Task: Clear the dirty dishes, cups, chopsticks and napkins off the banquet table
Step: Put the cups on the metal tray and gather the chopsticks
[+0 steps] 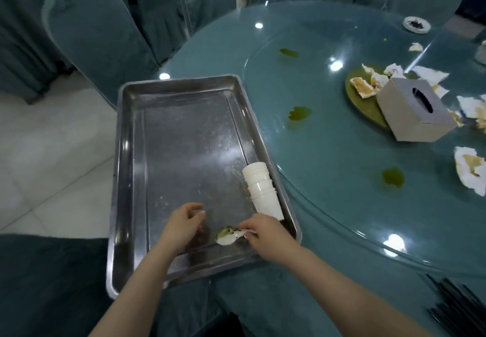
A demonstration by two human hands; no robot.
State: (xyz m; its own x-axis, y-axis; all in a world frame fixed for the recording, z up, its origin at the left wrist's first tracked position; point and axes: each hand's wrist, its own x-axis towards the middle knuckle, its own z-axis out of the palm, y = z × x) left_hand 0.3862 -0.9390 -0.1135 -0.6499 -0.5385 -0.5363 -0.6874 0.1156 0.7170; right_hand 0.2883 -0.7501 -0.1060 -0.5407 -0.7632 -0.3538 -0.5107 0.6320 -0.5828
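A large steel tray [131, 179] rests half on the table edge, half over a chair. A stack of white plastic cups [263, 193] lies on its side along the tray's right wall. My right hand [265, 231] pinches the handle of a white soup spoon [230, 236] smeared with green sauce, its bowl low over the tray's near end. My left hand [184, 222] hovers just left of the spoon, fingers apart, holding nothing. Soiled napkins [469, 169] lie scattered on the table's right side.
The round table carries a glass turntable [328, 139] with green sauce spills [393, 176]. A grey tissue box [415, 109] stands on a green plate [365, 102] with crumpled napkins. A small ashtray [416, 24] sits far back. Black chopsticks [457, 307] lie bottom right. Covered chairs [94, 34] ring the table.
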